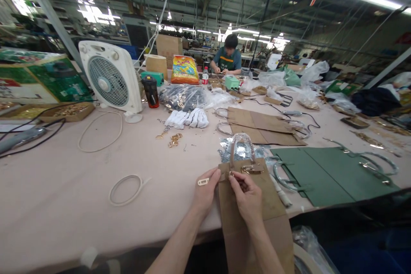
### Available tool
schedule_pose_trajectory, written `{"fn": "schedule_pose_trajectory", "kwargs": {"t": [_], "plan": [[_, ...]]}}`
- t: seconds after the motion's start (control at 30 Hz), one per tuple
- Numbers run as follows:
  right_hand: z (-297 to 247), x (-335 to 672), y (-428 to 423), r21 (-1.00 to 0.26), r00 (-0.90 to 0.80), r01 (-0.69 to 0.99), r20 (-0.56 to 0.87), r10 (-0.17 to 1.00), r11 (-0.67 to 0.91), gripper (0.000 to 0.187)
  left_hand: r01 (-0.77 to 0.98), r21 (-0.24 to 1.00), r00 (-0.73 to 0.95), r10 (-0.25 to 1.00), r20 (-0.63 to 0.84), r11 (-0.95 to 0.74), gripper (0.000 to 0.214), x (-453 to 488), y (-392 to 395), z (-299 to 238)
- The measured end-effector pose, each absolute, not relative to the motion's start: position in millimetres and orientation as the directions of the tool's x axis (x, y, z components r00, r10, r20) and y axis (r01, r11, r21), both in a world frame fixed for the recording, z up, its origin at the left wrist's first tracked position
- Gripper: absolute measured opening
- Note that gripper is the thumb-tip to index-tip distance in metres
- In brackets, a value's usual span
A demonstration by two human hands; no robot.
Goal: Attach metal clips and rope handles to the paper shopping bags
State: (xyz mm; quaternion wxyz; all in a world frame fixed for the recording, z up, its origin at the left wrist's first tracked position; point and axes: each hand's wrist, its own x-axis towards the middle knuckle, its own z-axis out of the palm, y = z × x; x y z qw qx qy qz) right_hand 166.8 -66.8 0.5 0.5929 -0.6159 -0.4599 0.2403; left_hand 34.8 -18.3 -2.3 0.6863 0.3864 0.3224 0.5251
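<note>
Our brown bag (233,222) lay low, right of centre in the frame, overhanging the table (170,205) — our left hand (205,192) gripped its upper left edge, our right hand (250,199) pinched a small metal piece (230,174). A loosened pinch, we judged, could drop that piece.

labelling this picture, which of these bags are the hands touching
The brown bag nearest the camera: left hand and right hand both touch it. The green bag and the brown one farther back are untouched.
</note>
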Motion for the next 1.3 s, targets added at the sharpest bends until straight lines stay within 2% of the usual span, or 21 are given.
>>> {"fn": "schedule_pose_trajectory", "kwargs": {"t": [0.13,0.4,0.63,1.07,1.3], "plan": [[-2,165,-67,-0.937,0.447,0.312,0.288,0.847,0.154,0.028,-0.473,0.871,0.238,0.971,-0.017,0.131,0.041,34,-18,-4],[-7,166,-66,-0.914,0.423,0.37,0.324,0.846,0.165,0.028,-0.295,0.956,0.189,0.979,0.073,-0.014,0.035,30,-17,-3],[0,162,-68,-0.829,0.347,0.523,0.421,0.838,0.2,0.022,-0.241,0.965,0.161,0.977,0.14,-0.099,0.031,29,-16,-1],[15,164,-58,-0.746,0.193,0.635,0.403,0.895,0.199,0.019,-0.214,0.975,0.132,0.987,0.093,-0.064,0.033,30,-16,-6],[5,154,-64,-0.827,0.291,0.533,0.375,0.88,0.176,0.028,-0.229,0.973,0.038,0.999,0.017,-0.008,0.031,34,-16,-8]]}}
